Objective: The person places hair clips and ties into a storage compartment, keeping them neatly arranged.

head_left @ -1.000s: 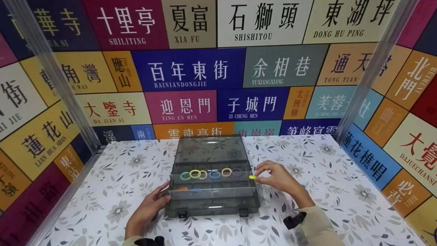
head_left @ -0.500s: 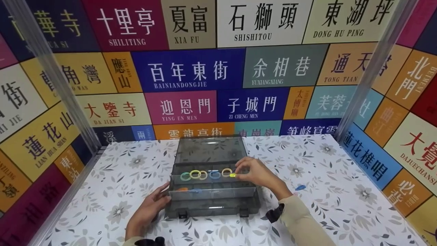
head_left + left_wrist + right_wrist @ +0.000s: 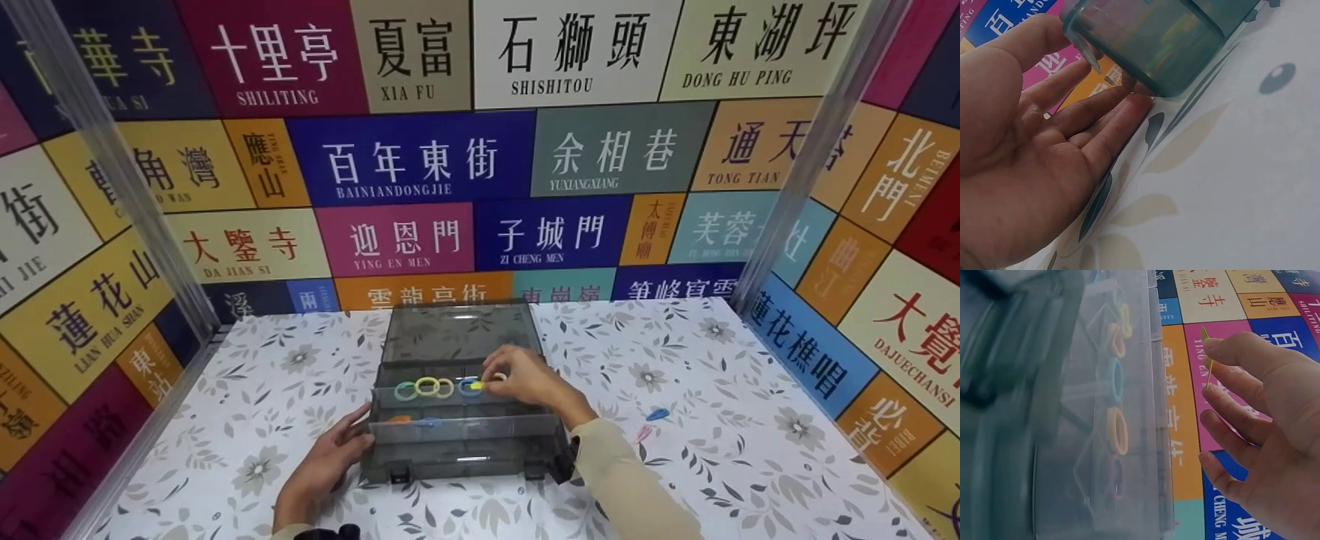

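A smoky translucent organizer box sits on the table with its lid raised at the back. Several coloured hair ties, among them a yellow one and a blue one, stand in a row in its rear compartment. Between thumb and fingertips my right hand pinches a small flat yellow hair clip, held above that row. My left hand touches the box's left side, its fingers nearly straight. Orange and blue pieces show blurred through the front wall.
A blue hair clip and a pink hair clip lie on the leaf-patterned table to the right. Sign-covered panels enclose the back and sides, with clear posts at the corners.
My right hand has moved left with the yellow hair clip, from beside the box to over the hair ties. The left hand has stayed at the box's side.
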`<action>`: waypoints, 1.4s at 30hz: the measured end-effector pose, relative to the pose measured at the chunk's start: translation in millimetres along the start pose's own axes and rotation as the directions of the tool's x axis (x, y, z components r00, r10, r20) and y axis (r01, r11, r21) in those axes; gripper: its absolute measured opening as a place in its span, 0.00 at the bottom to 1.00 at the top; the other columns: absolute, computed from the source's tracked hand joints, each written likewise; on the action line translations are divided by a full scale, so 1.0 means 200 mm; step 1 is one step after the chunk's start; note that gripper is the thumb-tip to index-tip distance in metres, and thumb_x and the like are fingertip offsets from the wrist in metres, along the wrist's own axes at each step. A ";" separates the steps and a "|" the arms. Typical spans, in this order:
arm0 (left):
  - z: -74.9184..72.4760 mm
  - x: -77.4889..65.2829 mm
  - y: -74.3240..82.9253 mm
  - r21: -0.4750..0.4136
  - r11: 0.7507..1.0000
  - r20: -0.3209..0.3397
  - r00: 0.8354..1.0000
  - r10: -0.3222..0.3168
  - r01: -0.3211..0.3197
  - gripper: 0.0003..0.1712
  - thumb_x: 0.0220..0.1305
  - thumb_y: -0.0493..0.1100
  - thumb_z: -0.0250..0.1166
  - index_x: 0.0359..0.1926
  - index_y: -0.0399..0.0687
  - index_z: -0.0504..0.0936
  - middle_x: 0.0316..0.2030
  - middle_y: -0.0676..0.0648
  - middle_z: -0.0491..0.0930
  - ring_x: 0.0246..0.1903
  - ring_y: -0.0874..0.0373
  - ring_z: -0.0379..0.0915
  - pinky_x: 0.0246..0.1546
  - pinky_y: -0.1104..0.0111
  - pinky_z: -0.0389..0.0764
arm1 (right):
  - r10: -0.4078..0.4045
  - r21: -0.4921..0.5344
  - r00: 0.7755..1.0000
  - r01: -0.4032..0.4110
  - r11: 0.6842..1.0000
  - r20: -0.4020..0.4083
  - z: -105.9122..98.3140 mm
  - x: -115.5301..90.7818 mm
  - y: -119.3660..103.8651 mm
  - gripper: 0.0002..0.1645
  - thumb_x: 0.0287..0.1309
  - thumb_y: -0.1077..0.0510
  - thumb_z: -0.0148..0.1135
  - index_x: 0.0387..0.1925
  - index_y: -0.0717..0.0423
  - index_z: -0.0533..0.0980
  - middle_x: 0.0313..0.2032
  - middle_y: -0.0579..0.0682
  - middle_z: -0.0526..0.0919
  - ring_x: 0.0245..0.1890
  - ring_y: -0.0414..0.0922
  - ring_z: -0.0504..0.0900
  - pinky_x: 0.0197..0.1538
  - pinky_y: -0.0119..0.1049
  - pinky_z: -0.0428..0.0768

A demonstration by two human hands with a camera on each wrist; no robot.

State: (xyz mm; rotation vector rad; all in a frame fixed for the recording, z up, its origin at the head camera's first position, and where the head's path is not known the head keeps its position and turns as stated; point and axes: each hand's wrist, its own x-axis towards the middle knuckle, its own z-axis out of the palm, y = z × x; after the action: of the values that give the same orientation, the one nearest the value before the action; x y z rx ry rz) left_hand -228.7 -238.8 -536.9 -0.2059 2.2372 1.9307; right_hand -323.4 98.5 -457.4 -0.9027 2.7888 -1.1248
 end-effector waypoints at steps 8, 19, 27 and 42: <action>0.00 0.00 0.00 -0.008 1.000 0.006 1.000 -0.002 0.002 0.36 0.70 0.43 0.62 0.76 0.55 0.62 0.72 0.32 0.63 0.72 0.36 0.62 0.68 0.45 0.72 | 0.024 0.015 0.997 -0.025 1.000 0.079 0.09 0.03 -0.04 0.03 0.57 0.57 0.71 0.30 0.52 0.88 0.53 0.56 0.83 0.53 0.53 0.81 0.56 0.51 0.82; -0.01 0.00 -0.01 -0.022 1.000 0.018 1.000 0.016 -0.015 0.36 0.70 0.43 0.62 0.76 0.54 0.62 0.72 0.32 0.64 0.71 0.38 0.64 0.68 0.46 0.72 | -0.021 -0.062 0.997 0.026 0.998 0.075 0.17 0.09 -0.09 0.04 0.55 0.57 0.73 0.28 0.53 0.89 0.48 0.52 0.87 0.53 0.52 0.82 0.62 0.50 0.79; -0.02 0.00 -0.03 0.007 0.999 0.053 0.998 0.035 -0.036 0.37 0.72 0.46 0.61 0.78 0.52 0.59 0.74 0.30 0.59 0.72 0.35 0.60 0.68 0.44 0.71 | 0.025 -0.055 0.997 -0.021 0.998 0.073 0.23 0.09 -0.09 0.03 0.55 0.54 0.74 0.28 0.48 0.89 0.50 0.49 0.87 0.56 0.52 0.81 0.69 0.61 0.69; -0.02 -0.01 0.00 0.003 1.000 0.052 0.999 0.016 -0.016 0.37 0.71 0.45 0.61 0.77 0.52 0.60 0.74 0.31 0.60 0.73 0.36 0.59 0.69 0.44 0.69 | 0.070 -0.097 0.992 -0.060 0.993 0.101 0.28 0.09 -0.06 0.06 0.50 0.56 0.77 0.21 0.47 0.88 0.43 0.44 0.90 0.52 0.50 0.84 0.70 0.72 0.60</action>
State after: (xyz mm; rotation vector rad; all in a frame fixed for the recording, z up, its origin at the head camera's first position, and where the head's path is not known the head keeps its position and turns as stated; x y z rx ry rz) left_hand -227.1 -242.6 -536.0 -0.1359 2.2158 1.9176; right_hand -320.7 46.4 -487.7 -0.8440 2.7839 -0.9170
